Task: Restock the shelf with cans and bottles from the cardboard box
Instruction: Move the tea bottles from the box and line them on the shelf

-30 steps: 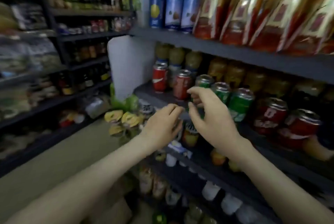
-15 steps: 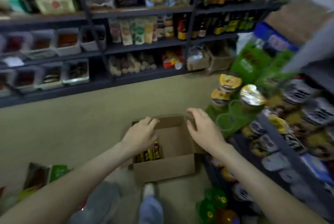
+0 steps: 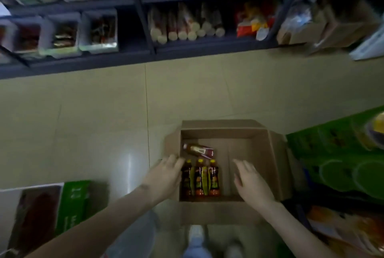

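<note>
An open cardboard box [image 3: 272, 158] sits on the floor below me. Three dark bottles [image 3: 200, 177] with yellow caps lie side by side at its near left. A fourth bottle [image 3: 198, 150] with a red label lies slanted just behind them. My left hand [image 3: 166, 176] hovers at the box's left wall, fingers apart, touching or almost touching the leftmost bottle. Over the bare right half of the box floor is my right hand [image 3: 250, 183], spread and empty.
A dark shelf unit [image 3: 145, 58] with bins and packets runs along the far side of the beige floor. Green cartons [image 3: 340, 153] stand right of the box. A green and brown package [image 3: 47, 212] lies at the near left. My shoes [image 3: 196, 237] stand just behind the box.
My view swung from the can shelf down to the floor. Both hands left the cans, dropped toward the box and now reach inside it, with nothing held.
</note>
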`<state>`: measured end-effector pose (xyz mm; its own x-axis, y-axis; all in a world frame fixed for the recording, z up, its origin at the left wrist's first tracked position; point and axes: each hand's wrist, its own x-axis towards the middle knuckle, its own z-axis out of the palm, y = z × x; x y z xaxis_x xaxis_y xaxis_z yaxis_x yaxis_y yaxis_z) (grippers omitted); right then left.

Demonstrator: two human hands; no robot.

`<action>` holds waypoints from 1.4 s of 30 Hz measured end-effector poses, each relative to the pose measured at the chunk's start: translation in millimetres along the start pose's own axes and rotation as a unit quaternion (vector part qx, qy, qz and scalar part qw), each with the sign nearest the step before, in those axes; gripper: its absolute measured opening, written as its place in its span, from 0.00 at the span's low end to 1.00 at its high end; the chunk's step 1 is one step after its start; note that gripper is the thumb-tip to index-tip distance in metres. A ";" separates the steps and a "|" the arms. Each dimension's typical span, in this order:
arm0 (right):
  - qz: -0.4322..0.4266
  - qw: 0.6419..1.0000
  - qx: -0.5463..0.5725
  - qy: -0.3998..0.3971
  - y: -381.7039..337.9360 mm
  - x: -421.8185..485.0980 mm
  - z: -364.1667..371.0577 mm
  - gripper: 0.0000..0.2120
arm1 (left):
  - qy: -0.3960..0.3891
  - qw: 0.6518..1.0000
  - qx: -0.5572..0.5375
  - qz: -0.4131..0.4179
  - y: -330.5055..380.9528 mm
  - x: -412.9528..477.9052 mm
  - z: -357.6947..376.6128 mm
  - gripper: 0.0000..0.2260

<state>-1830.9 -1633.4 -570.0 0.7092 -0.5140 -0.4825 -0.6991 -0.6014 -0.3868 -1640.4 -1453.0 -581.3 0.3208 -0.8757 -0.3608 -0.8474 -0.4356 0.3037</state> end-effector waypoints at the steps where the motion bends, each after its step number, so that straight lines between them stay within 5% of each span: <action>1: 0.009 1.000 -0.006 -0.012 9.7 16.7 18.9 0.24 | -0.008 1.000 0.006 -0.004 -8.8 16.3 17.7 0.16; 6: 0.029 0.998 -0.025 -0.049 60.3 102.6 124.5 0.24 | 0.001 0.993 0.026 -0.117 -65.1 92.5 123.3 0.23; 12: 0.001 0.998 -0.032 -0.054 103.2 233.8 247.7 0.25 | 0.002 0.996 0.073 -0.059 -111.4 159.2 266.3 0.29; 15: -0.032 0.998 -0.044 -0.043 111.2 292.0 294.0 0.28 | 0.066 0.996 0.024 -0.060 -131.1 170.9 314.8 0.28; 20: -0.103 0.969 -0.202 -0.099 112.8 357.5 345.2 0.37 | 0.152 0.987 -0.037 -0.032 -143.0 166.7 333.1 0.24; 25: -0.097 0.952 -0.278 -0.089 114.7 369.3 355.5 0.44 | 0.144 0.989 0.012 -0.015 -143.5 167.5 331.5 0.23; 31: -0.070 0.982 -0.173 -0.038 111.6 286.7 266.9 0.43 | 0.069 0.992 0.102 -0.021 -112.8 151.0 284.8 0.24; 37: 0.011 0.997 0.064 0.039 80.1 135.6 93.6 0.44 | -0.005 0.997 -0.068 -0.024 -7.7 122.8 127.9 0.30; 42: 0.041 0.908 0.402 0.112 38.6 2.0 -57.0 0.42 | -0.151 0.936 -0.312 0.060 107.6 88.8 -29.4 0.38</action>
<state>-1851.3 -1692.5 -541.0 0.5896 -0.7021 -0.3993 -0.5273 0.0399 -0.8488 -1690.6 -1583.7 -554.7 0.0258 -0.8680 -0.4959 -0.4276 -0.4579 0.7794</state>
